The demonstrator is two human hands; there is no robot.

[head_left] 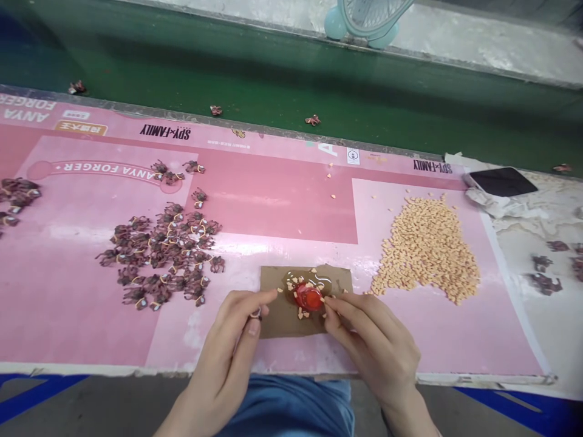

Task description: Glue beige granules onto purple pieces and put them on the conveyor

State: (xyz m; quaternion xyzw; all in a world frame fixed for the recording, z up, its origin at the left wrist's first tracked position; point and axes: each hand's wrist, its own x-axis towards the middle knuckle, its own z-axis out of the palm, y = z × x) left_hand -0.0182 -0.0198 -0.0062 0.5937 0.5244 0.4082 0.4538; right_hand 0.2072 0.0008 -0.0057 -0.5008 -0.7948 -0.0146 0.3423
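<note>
Pink printed sheeting (273,200) is spread over a workbench, with a green conveyor belt (273,79) running behind it.

At the near edge, a small part (255,314) – too tiny to identify – is pinched between thumb and fingertips of the left hand (232,346), the other fingers curled loosely. The right hand (373,346) is stretched forward, thumb and forefinger tips brought together at the right edge of a red cap (308,297); whether anything is gripped between them cannot be told.

The red cap is set on a brown cardboard scrap (277,325) between the two hands, with a few beige bits scattered on and around it. To the right, a broad heap of beige pellets (428,249) is piled on the sheeting. To the left, a cluster of dark brown figurine pieces (166,255) is spread out – more are seen at the far left and far right edges.

A dark phone (501,181) is laid on crumpled paper at the sheet's far right corner. A pale teal fan (368,18) is partly seen beyond the belt. Blue jeans (291,406) are visible below the bench edge.
</note>
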